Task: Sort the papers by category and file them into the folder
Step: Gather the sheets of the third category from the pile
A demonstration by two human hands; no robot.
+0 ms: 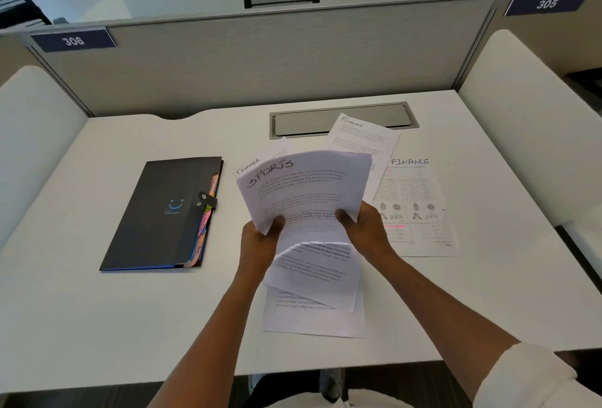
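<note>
Both hands, left hand (260,238) and right hand (365,228), pinch the SPORTS sheets (303,189) above the desk (97,326); loose lower pages may slip, mixing with finance papers (413,209); folder (163,215) closed.

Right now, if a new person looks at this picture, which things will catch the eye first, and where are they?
First the sheaf of papers headed SPORTS, held up at the middle of the desk by the left hand and right hand. To the left lies a closed dark folder with coloured tabs; to the right, sheets marked FINANCE lie flat on the white desk.
</note>
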